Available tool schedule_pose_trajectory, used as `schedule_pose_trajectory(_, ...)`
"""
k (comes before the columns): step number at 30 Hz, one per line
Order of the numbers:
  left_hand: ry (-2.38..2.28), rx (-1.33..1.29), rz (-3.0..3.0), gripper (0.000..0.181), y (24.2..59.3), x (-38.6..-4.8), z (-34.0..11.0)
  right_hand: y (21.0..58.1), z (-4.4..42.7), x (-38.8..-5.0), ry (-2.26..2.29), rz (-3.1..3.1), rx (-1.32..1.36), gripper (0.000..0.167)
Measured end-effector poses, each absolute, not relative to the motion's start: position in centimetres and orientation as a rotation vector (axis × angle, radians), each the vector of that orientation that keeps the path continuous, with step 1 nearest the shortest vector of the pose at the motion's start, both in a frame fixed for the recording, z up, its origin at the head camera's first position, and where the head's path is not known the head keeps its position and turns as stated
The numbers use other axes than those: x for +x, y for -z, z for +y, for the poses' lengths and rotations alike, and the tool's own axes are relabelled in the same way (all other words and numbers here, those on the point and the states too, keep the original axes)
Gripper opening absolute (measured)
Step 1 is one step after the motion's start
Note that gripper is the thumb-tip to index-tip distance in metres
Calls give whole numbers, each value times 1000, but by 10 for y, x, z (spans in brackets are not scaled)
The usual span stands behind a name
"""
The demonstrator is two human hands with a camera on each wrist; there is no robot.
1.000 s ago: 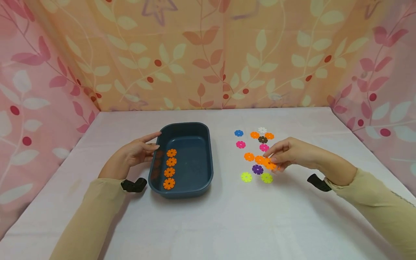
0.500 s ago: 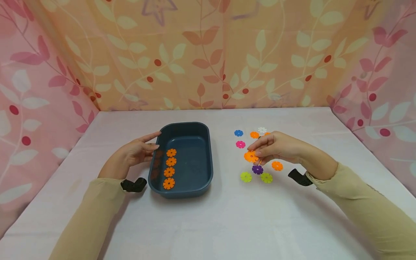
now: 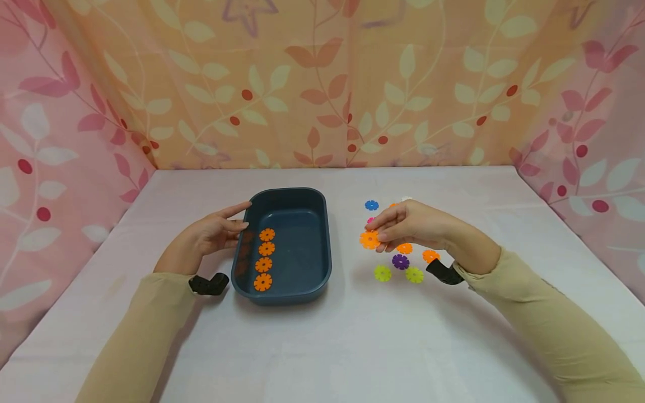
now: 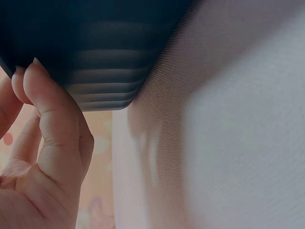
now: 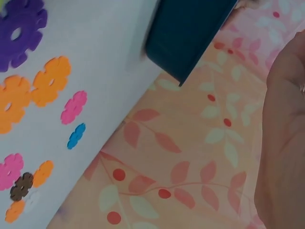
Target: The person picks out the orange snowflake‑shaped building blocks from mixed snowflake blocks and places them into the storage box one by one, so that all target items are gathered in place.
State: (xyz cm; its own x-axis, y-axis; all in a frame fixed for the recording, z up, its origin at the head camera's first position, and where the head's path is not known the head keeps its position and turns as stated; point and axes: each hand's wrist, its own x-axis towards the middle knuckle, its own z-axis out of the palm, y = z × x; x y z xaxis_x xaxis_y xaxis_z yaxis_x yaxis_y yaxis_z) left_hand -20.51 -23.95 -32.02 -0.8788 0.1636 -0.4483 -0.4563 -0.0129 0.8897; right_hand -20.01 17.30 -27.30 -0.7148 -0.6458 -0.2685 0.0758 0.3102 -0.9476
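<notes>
A dark blue tray [image 3: 297,294] holds a column of several orange flower-shaped pieces [image 3: 263,264] along its left side. My left hand [image 3: 206,238] holds the tray's left rim; the left wrist view shows its thumb and fingers [image 4: 52,114] at the tray wall [image 4: 114,62]. To the right of the tray, my right hand [image 3: 425,228] pinches an orange flower piece [image 3: 369,240] above the table. In the right wrist view that hand [image 5: 286,138] shows at the right edge, its fingertips and the held piece out of sight.
Around and under my right hand lie loose pieces: blue [image 3: 371,205], purple [image 3: 400,261], yellow-green [image 3: 382,273], orange [image 3: 430,256], and pink, brown and white ones [image 5: 21,186]. Patterned cloth [image 3: 322,112] stands behind the table and at both sides.
My right hand has moved left toward the tray with an orange piece in its fingers, uncovering another orange piece on the table. My left hand stays at the tray's rim.
</notes>
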Motion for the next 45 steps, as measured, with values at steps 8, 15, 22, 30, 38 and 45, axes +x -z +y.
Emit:
schedule_pose_trajectory(8,-1947,-294,1841,71,320,-206,-240,278,152,-204,1478,1884,-526,33)
schedule_pose_trajectory(15,-1948,-295,1840,71,321,-206,-240,279,131,-203,1499,1856,-547,31)
schedule_pose_trajectory(22,-1945,-275,1838,72,320,-207,-240,278,105,-204,1484,1813,-643,30)
schedule_pose_trajectory(30,-1947,-286,1836,72,321,-206,-241,284,81,-208,1464,1762,-748,28)
schedule_pose_trajectory(38,-1952,-277,1833,72,319,-206,-240,292,58,-216,1375,1762,-796,28)
schedule_pose_trajectory(45,-1954,-274,1829,72,320,-206,-240,302,38,-227,1211,1752,-863,30)
